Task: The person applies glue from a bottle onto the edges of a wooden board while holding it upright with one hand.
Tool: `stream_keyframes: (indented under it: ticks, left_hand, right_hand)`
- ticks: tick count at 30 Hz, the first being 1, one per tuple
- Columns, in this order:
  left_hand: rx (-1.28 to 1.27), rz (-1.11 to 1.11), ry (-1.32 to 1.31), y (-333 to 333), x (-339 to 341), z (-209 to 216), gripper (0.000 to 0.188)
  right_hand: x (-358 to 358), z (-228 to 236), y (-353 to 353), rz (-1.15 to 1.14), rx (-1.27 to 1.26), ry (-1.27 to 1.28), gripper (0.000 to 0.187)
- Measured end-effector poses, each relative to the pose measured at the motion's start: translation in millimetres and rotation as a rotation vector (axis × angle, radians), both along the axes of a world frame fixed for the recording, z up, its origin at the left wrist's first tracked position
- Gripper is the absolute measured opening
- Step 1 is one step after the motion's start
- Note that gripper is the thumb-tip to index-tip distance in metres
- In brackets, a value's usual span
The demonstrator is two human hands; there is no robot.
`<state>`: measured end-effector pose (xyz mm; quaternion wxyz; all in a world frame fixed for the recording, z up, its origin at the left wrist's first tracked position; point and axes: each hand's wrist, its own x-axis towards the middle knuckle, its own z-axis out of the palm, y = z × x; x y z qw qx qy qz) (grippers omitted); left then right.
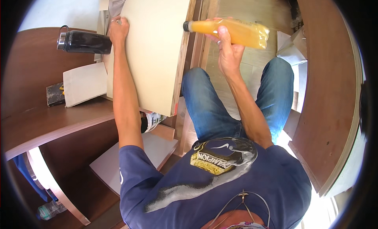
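My right hand (228, 42) is wrapped round a plastic bottle (240, 32) of yellow-orange liquid. The bottle is tilted nearly level over the floor, its black cap pointing left. My left hand (119, 29) is closed at the left edge of a pale wooden panel (153, 52), its fingers curled; what they grip, if anything, is hidden. A black flask (86, 42) with a metal lid and a loop is just left of that hand. A greyish cloth or bag (117, 4) shows beyond my left fingers.
A brown curved counter (35, 122) lies at left, with a white board (85, 84) and a dark block (55, 95) on it. Below are a clear bottle (51, 210) and a grey-white board (130, 158). Another brown counter (330, 91) bounds the right side.
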<state>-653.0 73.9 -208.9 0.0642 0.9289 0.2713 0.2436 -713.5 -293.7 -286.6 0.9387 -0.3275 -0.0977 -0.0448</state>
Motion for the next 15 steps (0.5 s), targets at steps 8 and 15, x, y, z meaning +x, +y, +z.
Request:
stream_keyframes:
  ticks: [8,15]
  left_hand:
    - [-0.012,-0.018,-0.010,12,0,-1,0.050]
    - [0.007,0.006,0.019,14,-5,-1,0.049]
  right_hand:
    - [-15,2,3,0.001,0.006,0.019,0.038]
    - [-34,-7,7,-0.022,0.043,-0.001,0.033]
